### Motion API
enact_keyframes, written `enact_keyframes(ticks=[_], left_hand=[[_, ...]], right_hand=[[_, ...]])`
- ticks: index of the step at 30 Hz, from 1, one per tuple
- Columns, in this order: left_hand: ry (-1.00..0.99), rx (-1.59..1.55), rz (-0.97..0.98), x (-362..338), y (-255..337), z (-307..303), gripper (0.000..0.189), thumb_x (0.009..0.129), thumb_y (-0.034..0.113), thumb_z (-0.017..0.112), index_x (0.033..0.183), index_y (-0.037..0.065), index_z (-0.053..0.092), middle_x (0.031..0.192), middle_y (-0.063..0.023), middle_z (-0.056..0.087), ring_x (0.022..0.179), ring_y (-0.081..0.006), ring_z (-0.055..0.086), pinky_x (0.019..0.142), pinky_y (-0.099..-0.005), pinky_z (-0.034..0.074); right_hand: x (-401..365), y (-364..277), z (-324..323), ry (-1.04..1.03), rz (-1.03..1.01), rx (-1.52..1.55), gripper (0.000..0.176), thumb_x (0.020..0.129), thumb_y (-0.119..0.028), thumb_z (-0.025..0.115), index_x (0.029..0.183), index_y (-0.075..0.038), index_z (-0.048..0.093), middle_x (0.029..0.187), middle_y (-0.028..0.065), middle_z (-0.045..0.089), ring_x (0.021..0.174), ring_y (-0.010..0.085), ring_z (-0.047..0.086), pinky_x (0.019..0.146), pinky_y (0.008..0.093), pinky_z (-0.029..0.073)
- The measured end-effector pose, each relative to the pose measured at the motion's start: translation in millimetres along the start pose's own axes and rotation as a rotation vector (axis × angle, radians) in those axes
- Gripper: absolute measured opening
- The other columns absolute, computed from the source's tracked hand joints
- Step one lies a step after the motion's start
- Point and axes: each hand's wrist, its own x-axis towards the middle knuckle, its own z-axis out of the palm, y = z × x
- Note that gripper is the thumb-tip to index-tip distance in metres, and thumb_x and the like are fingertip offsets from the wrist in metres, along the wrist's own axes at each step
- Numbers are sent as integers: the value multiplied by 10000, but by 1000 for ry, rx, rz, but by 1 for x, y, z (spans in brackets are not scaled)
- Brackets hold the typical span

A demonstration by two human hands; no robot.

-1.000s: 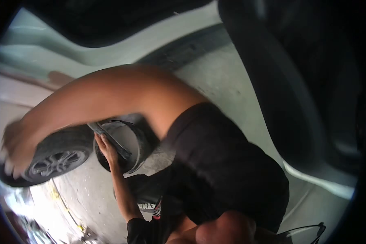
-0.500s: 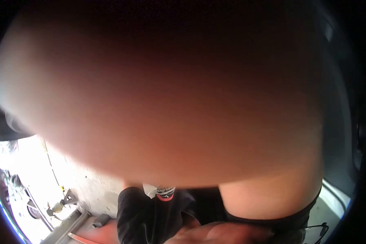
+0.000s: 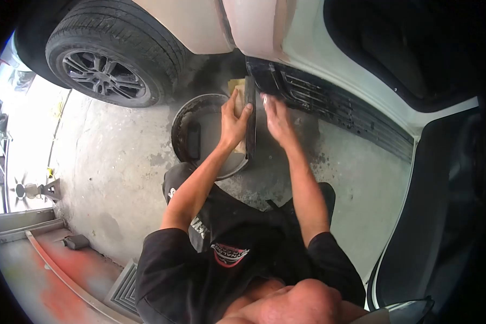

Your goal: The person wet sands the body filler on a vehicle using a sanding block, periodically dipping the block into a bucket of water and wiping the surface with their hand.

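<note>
My left hand (image 3: pixel 233 127) is closed around a long, narrow sanding block (image 3: pixel 250 92) with tan sandpaper (image 3: pixel 240 89) along its left side. Fingers lie over the paper, while the thumb presses on the block's top edge. The block stands over the right part of a round basin (image 3: pixel 174 127) on the floor. Just right of the block, apart from it, my right hand (image 3: pixel 278 124) has its fingers stretched out, slightly blurred, with something whitish at the fingertips. A dark rectangular block (image 3: pixel 194 141) lies inside the basin.
A car wheel (image 3: pixel 103 73) is at upper left, below a pale body panel (image 3: pixel 200 24). A black ridged side step (image 3: pixel 329 100) runs along the right, near an open door (image 3: pixel 432 200). A paint-stained panel (image 3: pixel 65 275) and a grey vent grille (image 3: pixel 125 286) lie lower left.
A large blurred arm or hand that covered most of the view is gone. Both my hands, the sanding block, the basin and the car's side are now visible.
</note>
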Motion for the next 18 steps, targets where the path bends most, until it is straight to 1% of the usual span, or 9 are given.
enact_keyframes(ticks=[2,5,6,8,9,10,13,17,18], left_hand=[[-38,-18,-23,-5,4,-1,665,1080,310,503,1605,10,228,1617,-178,341,1475,-256,348,1200,-360,272],[-71,-156,37,-13,17,-3,700,1094,452,354,1605,-3,207,1676,-195,211,1553,-300,193,1228,-350,215],[-79,-270,-20,-17,23,-11,705,1101,468,372,1630,60,150,1643,-167,310,1479,-258,348,1189,-327,282],[-48,-368,-139,-15,13,-16,724,1072,609,277,1640,168,198,1495,-212,486,1348,-342,494,1096,-447,419],[-44,-425,-183,-10,4,-17,747,1051,660,271,1638,199,220,1486,-225,490,1352,-366,491,1041,-493,463],[-39,-474,-221,-10,9,-19,795,1034,694,268,1631,169,243,1481,-218,498,1328,-346,507,989,-465,498],[60,-701,-322,10,-41,-17,719,1051,637,343,1499,88,465,1137,-111,665,903,-223,625,783,-410,533],[-76,-874,-650,37,-173,-1,479,1082,515,383,1194,109,609,909,-31,614,797,-196,601,714,-415,518],[-159,-785,-583,34,-187,0,458,1082,499,390,1181,109,610,905,-33,614,795,-202,598,716,-417,517]], right_hand=[[-20,22,27,44,175,244,563,1047,-459,462,1129,66,648,1184,290,668,1098,474,627,940,481,491],[-11,20,22,-45,463,-82,707,971,-536,580,1282,98,586,1265,307,642,1210,412,615,997,440,473],[-6,22,27,-62,305,56,798,929,-576,618,1249,153,567,1225,388,615,1183,482,602,1010,485,469],[5,54,43,-15,273,-196,1166,825,-665,700,1521,143,230,1397,371,514,1333,457,507,1081,469,449],[2,40,44,28,267,-354,1217,851,-648,681,1561,120,59,1416,386,486,1338,461,504,1094,470,441],[2,10,28,-51,309,-265,1135,898,-596,644,1556,130,71,1414,409,471,1319,475,513,1077,494,444],[9,11,22,-109,295,-244,961,947,-509,618,1554,65,143,1372,430,484,1230,541,541,1025,534,460],[-14,71,48,-62,113,-342,797,965,-461,610,1513,-7,253,1293,407,542,1139,566,578,961,565,486],[-23,74,52,-56,113,-367,783,961,-464,614,1501,-13,272,1275,399,551,1133,557,585,957,563,490]])
